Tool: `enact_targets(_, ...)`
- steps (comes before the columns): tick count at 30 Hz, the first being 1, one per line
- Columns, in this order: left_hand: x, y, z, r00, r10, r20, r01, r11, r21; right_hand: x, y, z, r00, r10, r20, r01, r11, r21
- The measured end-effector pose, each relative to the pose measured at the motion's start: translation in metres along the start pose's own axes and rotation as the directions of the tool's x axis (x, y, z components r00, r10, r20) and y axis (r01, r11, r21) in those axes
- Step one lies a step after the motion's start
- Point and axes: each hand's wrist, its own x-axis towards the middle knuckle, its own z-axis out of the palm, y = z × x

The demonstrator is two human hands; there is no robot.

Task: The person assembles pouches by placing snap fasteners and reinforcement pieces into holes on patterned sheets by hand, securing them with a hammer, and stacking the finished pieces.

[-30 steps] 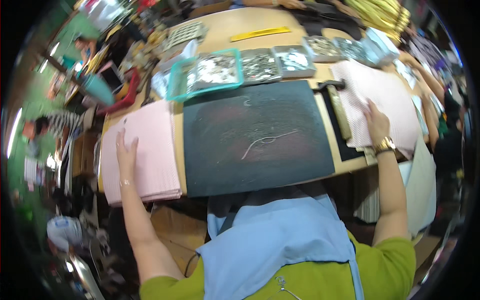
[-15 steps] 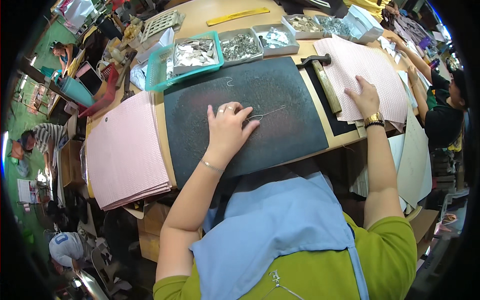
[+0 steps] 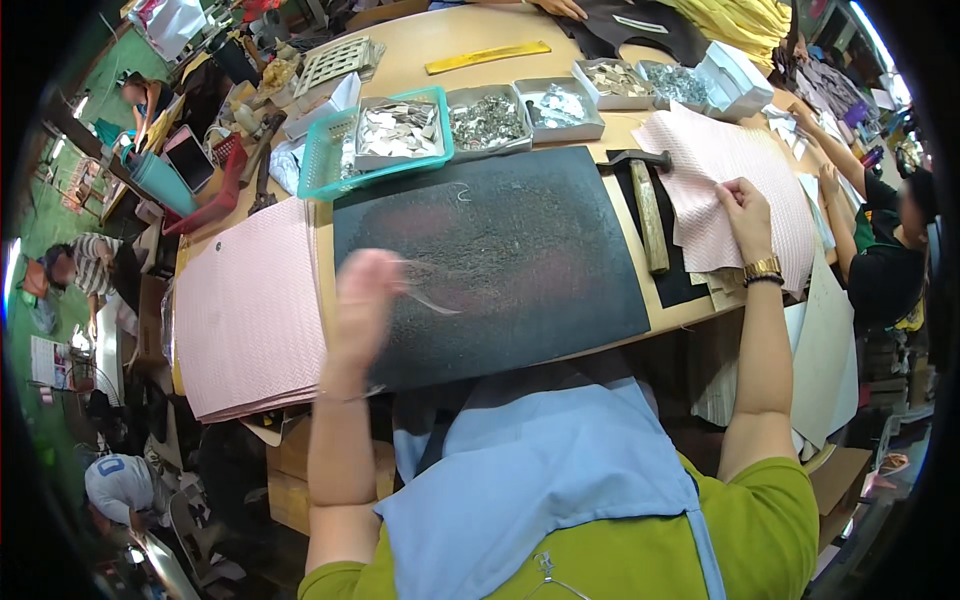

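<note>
My left hand [image 3: 368,290] is smeared by motion over the left part of the dark work mat [image 3: 490,330]. A pale, thin thread [image 3: 435,303], also blurred, trails off its fingertips; the blur hides whether the fingers grip it. At the right, my right hand [image 3: 745,215] pinches the near part of a pink textured sheet [image 3: 740,150], which bends up slightly at the fingers. Left of that hand lies a hammer [image 3: 650,215] with a wooden handle, on a black strip. A small curled thread [image 3: 463,192] rests near the mat's far edge.
A stack of pink sheets [image 3: 250,310] lies left of the mat. Beyond it stand a teal basket [image 3: 320,165] and boxes of small metal parts [image 3: 487,122]. A yellow bar [image 3: 487,57] lies farther back. At the right, another person's arms [image 3: 840,165] reach onto the table.
My left hand has swept left across the mat, and the thread has moved left with it. My right hand has gone from resting open on the pink sheet to pinching it.
</note>
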Motion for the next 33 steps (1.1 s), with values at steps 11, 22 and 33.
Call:
enact_targets(11,-0.053,-0.028,-0.091,0.978,-0.178,0.109,0.209,0.815,-0.541,0.035,-0.059,-0.052,0.860,0.026,-0.509,0.062,0.986,0.154)
enact_targets(22,-0.013,-0.036,0.003,0.859,-0.371,0.354,0.512,0.605,-0.610,-0.124,-0.209,0.053,0.689,-0.543,0.480,0.262,0.804,0.533)
enact_targets(33,0.010,-0.021,0.051,0.890,-0.431,0.148,0.409,0.613,-0.676,-0.087,-0.117,0.076,0.882,-0.470,0.025,0.471,0.880,-0.069)
